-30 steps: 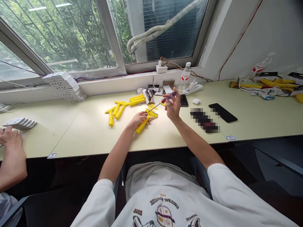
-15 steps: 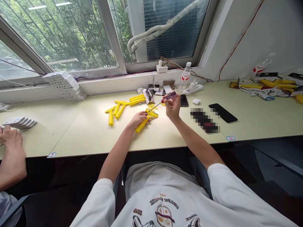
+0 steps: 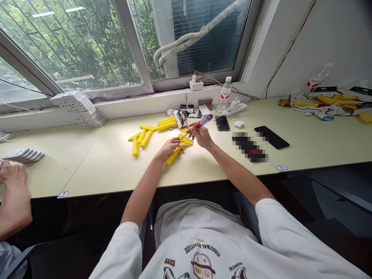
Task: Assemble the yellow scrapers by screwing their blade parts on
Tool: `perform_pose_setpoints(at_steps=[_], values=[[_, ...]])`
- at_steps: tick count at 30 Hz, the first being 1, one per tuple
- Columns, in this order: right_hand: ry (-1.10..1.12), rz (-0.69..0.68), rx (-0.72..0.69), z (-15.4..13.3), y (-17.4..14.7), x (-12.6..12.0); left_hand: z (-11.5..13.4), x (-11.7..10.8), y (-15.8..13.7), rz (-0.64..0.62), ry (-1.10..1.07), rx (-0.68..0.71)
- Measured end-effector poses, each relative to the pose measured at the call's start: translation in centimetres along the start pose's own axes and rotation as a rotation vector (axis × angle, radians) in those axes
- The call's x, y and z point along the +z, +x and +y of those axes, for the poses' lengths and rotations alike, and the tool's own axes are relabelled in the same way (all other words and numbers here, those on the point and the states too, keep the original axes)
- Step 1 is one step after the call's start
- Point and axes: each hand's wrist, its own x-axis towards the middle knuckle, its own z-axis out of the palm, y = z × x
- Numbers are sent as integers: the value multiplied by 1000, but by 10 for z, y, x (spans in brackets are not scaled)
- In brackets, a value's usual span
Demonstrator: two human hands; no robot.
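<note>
A yellow scraper [image 3: 174, 155] is held in my left hand [image 3: 169, 147], its wide head tilted up and away from me. My right hand [image 3: 200, 135] is closed around the shaft end of a screwdriver [image 3: 206, 120] with a clear purple and red handle. The handle sticks up past my fingers, while the shaft points down-left to the scraper's head. Whether its tip touches a screw is too small to tell. Just behind the scraper lie small yellow pieces [image 3: 183, 132], partly hidden by my hands. More yellow scrapers [image 3: 147, 136] rest on the table to the left.
Behind my hands are black-and-white packets [image 3: 181, 118], a phone [image 3: 222, 123], a white earbud case [image 3: 239, 124], a water bottle [image 3: 224, 95] and a power strip [image 3: 236, 108]. A black phone-like slab [image 3: 272, 137] lies right. Another person's hand [image 3: 13, 173] is at far left beside stacked white parts [image 3: 24, 155].
My right hand has moved down and left, from the screwdriver's handle to nearer its shaft, closer to the scraper. My left hand keeps the scraper in place. The view has shifted slightly.
</note>
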Motion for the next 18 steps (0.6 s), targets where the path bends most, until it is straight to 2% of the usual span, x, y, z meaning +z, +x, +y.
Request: perform_pose_setpoints(at_steps=[4, 13, 18], values=[[-58, -47, -12, 5, -2, 1, -1, -1, 2, 13, -2, -8], [-188, -255, -97, 4, -10, 6, 0, -1, 1, 19, -25, 15], [-274, -208, -156, 5, -15, 11, 0, -1, 1, 62, -51, 38]])
